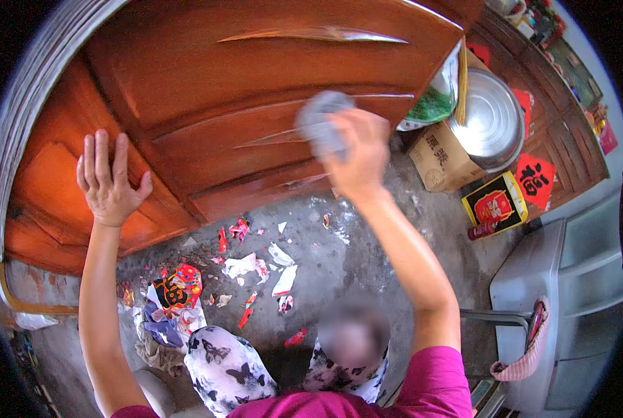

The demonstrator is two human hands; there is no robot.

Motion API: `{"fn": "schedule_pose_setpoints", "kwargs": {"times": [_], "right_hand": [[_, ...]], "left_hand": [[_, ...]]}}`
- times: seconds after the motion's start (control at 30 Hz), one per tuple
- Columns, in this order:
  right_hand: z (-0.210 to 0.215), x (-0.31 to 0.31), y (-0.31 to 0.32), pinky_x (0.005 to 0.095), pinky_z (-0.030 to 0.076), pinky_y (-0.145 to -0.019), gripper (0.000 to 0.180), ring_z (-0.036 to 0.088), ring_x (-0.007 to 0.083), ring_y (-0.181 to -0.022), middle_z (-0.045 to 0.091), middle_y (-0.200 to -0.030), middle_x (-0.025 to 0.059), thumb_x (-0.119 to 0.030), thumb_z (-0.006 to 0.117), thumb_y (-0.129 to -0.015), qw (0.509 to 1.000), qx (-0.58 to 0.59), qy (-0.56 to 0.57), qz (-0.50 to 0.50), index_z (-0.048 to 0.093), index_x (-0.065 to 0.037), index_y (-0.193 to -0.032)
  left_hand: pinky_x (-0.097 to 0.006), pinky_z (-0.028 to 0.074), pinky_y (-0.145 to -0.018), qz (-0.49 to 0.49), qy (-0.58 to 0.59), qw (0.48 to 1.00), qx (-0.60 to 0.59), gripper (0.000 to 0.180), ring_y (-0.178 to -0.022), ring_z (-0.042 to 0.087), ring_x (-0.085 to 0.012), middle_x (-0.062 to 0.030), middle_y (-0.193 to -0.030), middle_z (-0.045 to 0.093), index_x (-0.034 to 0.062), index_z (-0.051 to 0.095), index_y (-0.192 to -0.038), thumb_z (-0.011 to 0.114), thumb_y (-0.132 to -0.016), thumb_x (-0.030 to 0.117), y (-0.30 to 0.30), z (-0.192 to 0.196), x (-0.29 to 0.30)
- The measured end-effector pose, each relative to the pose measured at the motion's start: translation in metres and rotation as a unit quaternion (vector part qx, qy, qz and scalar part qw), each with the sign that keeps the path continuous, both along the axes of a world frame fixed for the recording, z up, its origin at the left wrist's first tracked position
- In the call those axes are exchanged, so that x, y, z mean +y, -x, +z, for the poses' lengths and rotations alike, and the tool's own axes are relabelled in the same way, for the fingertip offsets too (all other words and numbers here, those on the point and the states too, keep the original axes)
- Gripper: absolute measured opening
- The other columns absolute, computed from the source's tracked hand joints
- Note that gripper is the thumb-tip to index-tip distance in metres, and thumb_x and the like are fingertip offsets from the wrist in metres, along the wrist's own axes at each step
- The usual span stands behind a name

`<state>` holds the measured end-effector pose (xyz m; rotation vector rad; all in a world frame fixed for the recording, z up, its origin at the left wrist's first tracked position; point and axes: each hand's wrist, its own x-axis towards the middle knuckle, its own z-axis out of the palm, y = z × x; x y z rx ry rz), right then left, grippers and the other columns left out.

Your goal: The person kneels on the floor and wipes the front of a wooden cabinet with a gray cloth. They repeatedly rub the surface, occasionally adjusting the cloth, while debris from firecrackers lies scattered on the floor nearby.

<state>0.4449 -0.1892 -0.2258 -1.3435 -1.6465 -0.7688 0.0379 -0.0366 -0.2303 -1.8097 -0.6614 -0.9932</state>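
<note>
In front of me stands a reddish-brown wooden door [269,76] with raised panels. My left hand [109,182] lies flat against its left panel, fingers stretched out, holding nothing. Bunched in my right hand [362,155] is a grey cloth [323,125], pressed to the door's lower right panels. The cloth and the hand are smeared by motion. Pale scuffed streaks show on the panel edges around the cloth.
Torn red and white paper scraps [283,279] litter the grey floor, with a heap of paper [177,287] at left. To the right are a cardboard box [440,164], a round metal lid [491,118], a black-and-yellow carton [494,207] and a grey cabinet [527,279].
</note>
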Motion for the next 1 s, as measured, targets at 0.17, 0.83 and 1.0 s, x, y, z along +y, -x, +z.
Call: {"fn": "schedule_pose_setpoints", "kwargs": {"times": [0.17,0.83,1.0], "right_hand": [[-0.013,0.037,0.021,0.0390,0.054,-0.087,0.041,0.060,0.0256,-0.103,0.064,-0.112,-0.0022,-0.015,0.076,-0.066,0.979,-0.150,-0.043,0.128,0.073,-0.025,-0.106],[0.028,0.070,0.071,0.0318,0.056,-0.081,0.026,0.063,0.0145,-0.108,0.065,-0.111,-0.0089,-0.023,0.065,-0.083,0.950,-0.221,-0.126,0.184,0.071,-0.028,-0.108],[0.010,0.034,-0.051,0.0404,0.055,-0.092,0.027,0.063,0.0233,-0.108,0.066,-0.110,-0.0020,-0.012,0.066,-0.081,0.982,-0.177,-0.066,0.031,0.071,-0.025,-0.104]], "left_hand": [[-0.048,0.026,-0.121,-0.003,-0.020,0.999,0.030,0.072,-0.148,0.040,-0.0374,-0.0192,-0.161,0.041,0.0110,0.048,-0.154,0.058,-0.096,0.053,0.008,0.004,-0.001],[-0.050,0.028,-0.121,-0.010,-0.047,0.998,0.046,0.070,-0.148,0.039,-0.0391,-0.0195,-0.161,0.041,0.0086,0.047,-0.154,0.054,-0.100,0.052,0.004,0.010,-0.001],[-0.050,0.029,-0.120,0.005,-0.059,0.997,0.044,0.070,-0.148,0.039,-0.0399,-0.0198,-0.161,0.040,0.0081,0.047,-0.154,0.051,-0.100,0.052,0.008,0.015,-0.005]]}}
